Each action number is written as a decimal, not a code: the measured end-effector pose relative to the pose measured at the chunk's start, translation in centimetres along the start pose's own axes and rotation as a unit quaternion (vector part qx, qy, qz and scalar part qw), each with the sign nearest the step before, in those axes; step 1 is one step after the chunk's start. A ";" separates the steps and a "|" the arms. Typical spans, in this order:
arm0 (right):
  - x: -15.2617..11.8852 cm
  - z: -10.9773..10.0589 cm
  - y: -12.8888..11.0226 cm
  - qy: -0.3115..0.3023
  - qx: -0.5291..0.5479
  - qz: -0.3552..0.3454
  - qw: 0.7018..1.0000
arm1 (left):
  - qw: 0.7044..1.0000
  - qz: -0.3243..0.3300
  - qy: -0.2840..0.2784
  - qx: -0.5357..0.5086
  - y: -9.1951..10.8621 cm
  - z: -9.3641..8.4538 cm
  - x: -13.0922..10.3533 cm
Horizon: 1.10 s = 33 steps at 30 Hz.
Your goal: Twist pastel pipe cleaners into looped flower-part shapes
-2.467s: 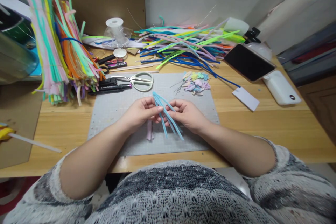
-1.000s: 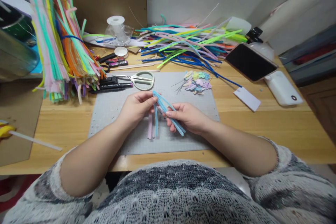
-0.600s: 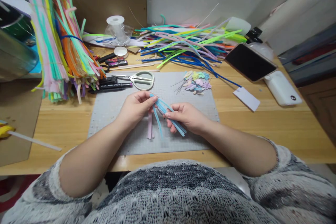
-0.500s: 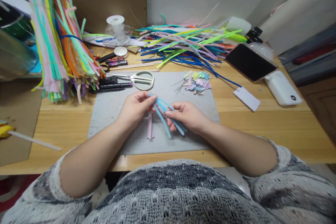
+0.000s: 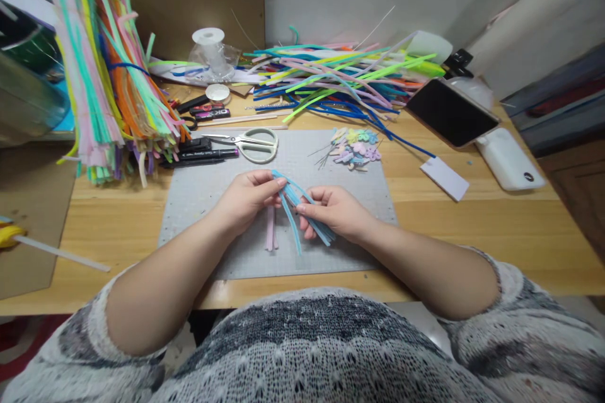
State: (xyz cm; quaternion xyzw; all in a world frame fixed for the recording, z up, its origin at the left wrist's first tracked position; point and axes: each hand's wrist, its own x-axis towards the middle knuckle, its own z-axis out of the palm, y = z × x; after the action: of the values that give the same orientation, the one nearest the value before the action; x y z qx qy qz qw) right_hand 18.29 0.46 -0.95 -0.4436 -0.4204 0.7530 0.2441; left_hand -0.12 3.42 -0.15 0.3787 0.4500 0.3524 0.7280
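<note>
Several light blue pipe cleaners (image 5: 292, 195) are held between my two hands over the grey cutting mat (image 5: 189, 201). My left hand (image 5: 253, 197) pinches their upper end between thumb and fingers. Lower down the bundle, my right hand (image 5: 328, 209) is closed on the same pipe cleaners, whose ends stick out below it. One blue strand hangs apart, between the hands. Beneath my left hand, pink pipe cleaners (image 5: 270, 233) lie on the mat, their upper ends hidden by the hand.
Scissors (image 5: 258, 145) and black markers (image 5: 208, 156) lie at the mat's upper left. Small pastel flowers (image 5: 357, 146) with wire stems sit at its upper right. Behind is a pile of loose pipe cleaners (image 5: 340, 79); bundles (image 5: 94, 94) stand left, a phone (image 5: 451, 112) right.
The separate blue strand has swung left and hangs a little lower and steeper. Both hands have shifted slightly downward, still holding the bundle.
</note>
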 end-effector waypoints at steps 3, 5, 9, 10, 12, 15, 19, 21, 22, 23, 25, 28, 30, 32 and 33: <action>0.0 0.0 0.0 -0.009 0.018 -0.034 0.999 | 1.000 0.008 -0.003 0.014 -0.2 0.1 0.0; 0.0 0.0 0.0 0.009 0.039 -0.066 0.997 | 0.999 0.003 -0.007 0.034 -0.2 0.2 -0.2; 0.1 0.0 0.0 0.031 0.023 -0.104 0.994 | 0.997 -0.005 -0.017 0.079 -0.4 0.8 -0.6; 0.2 0.0 0.0 0.031 0.008 -0.115 0.993 | 0.996 -0.004 -0.016 0.084 -0.5 0.9 -0.7; 0.3 -0.1 0.0 0.039 -0.020 -0.137 0.990 | 0.997 -0.007 -0.012 0.074 -0.6 1.1 -0.9; 0.3 -0.2 -0.1 0.049 -0.028 -0.137 0.989 | 0.999 -0.015 -0.012 0.032 -0.9 1.3 -0.8; 0.3 -0.2 -0.3 0.043 0.016 -0.070 0.996 | 1.000 -0.015 -0.009 0.001 -1.2 1.4 -0.6; 0.3 -0.3 -0.4 0.038 0.035 -0.052 0.997 | 1.000 -0.011 -0.010 0.009 -1.2 1.4 -0.6; 0.3 -0.4 -0.5 0.034 0.042 -0.050 0.997 | 1.000 -0.007 -0.009 0.016 -1.2 1.4 -0.6; 0.3 -0.5 -0.5 0.031 0.046 -0.049 0.997 | 1.000 -0.003 -0.008 0.026 -1.1 1.4 -0.7; 0.4 -0.7 -0.6 0.019 0.048 -0.042 0.998 | 0.999 0.005 -0.007 0.041 -1.1 1.4 -0.8; 0.4 -0.9 -0.6 -0.015 0.070 -0.018 0.997 | 0.999 0.004 -0.019 0.043 -1.0 1.3 -0.8; 0.4 -0.8 -0.7 -0.036 0.097 -0.006 0.995 | 0.999 -0.004 -0.031 0.028 -1.0 1.2 -0.8; 0.3 -0.7 -0.8 -0.051 0.126 -0.001 0.991 | 0.999 -0.010 -0.037 0.007 -1.0 1.2 -0.8; 0.2 -0.6 -0.9 -0.060 0.137 0.001 0.989 | 0.999 -0.011 -0.038 -0.003 -1.0 1.2 -0.8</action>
State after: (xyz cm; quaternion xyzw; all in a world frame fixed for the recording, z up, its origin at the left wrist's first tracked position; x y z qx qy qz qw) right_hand 18.70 1.33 -0.47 -0.3608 -0.3261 0.8290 0.2762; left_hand 0.91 1.97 -0.29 0.3849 0.4251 0.3307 0.7496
